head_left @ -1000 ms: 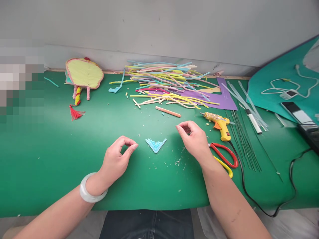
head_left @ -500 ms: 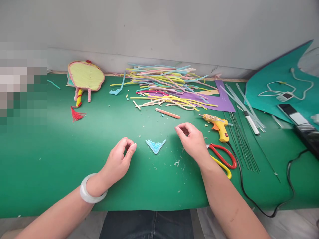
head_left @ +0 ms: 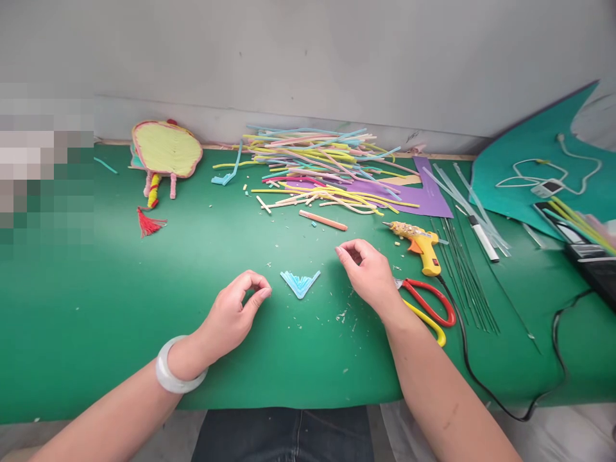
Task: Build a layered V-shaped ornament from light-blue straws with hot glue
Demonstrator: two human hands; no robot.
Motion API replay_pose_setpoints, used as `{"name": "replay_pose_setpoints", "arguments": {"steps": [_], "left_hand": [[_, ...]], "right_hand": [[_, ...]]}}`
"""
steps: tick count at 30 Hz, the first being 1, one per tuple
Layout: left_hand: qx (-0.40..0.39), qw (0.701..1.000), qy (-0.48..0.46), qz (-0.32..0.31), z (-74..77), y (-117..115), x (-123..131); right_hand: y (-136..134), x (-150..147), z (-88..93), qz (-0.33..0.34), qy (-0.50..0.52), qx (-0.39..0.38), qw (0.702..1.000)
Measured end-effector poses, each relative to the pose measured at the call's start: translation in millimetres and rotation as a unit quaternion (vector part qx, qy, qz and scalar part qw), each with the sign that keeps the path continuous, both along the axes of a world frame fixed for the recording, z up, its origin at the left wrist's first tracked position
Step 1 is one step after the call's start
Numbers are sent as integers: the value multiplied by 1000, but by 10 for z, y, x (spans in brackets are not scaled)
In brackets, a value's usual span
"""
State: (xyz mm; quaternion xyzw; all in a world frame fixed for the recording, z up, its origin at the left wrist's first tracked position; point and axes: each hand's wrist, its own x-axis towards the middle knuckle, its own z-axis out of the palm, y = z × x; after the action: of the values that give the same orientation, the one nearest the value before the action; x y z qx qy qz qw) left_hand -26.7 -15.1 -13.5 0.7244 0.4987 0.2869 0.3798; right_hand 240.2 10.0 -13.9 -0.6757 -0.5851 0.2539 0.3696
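Observation:
A small light-blue V-shaped piece made of fuzzy strips (head_left: 300, 285) lies on the green table between my two hands. My left hand (head_left: 240, 305), with a pale bangle on its wrist, rests just left of it. Its thumb and fingertips are brought together, and nothing shows between them. To the right of the piece is my right hand (head_left: 368, 273), its thumb and index finger curled together in a pinch with nothing visible inside. Neither hand touches the blue piece. Red-and-yellow-handled scissors (head_left: 430, 301) lie partly hidden under my right wrist.
Coloured fuzzy sticks (head_left: 317, 154) are heaped at the back, with an orange stick (head_left: 322, 220) in front. A yellow glue gun (head_left: 421, 244) and thin green wires (head_left: 462, 269) lie right. A round fan-like craft (head_left: 166, 151) stands back left. Yellow sticks (head_left: 580, 224) enter at right.
My left hand has moved slightly right, closer to the blue piece, and its thumb and fingertips have come together. Yellow and bluish sticks have appeared at the right edge. My right hand is nearly still.

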Motion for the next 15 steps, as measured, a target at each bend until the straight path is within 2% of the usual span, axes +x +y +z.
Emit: {"name": "replay_pose_setpoints", "arguments": {"steps": [15], "left_hand": [[-8, 1000, -14, 5, -36, -1, -1]], "right_hand": [[1, -12, -5, 4, -1, -7, 1000]]}}
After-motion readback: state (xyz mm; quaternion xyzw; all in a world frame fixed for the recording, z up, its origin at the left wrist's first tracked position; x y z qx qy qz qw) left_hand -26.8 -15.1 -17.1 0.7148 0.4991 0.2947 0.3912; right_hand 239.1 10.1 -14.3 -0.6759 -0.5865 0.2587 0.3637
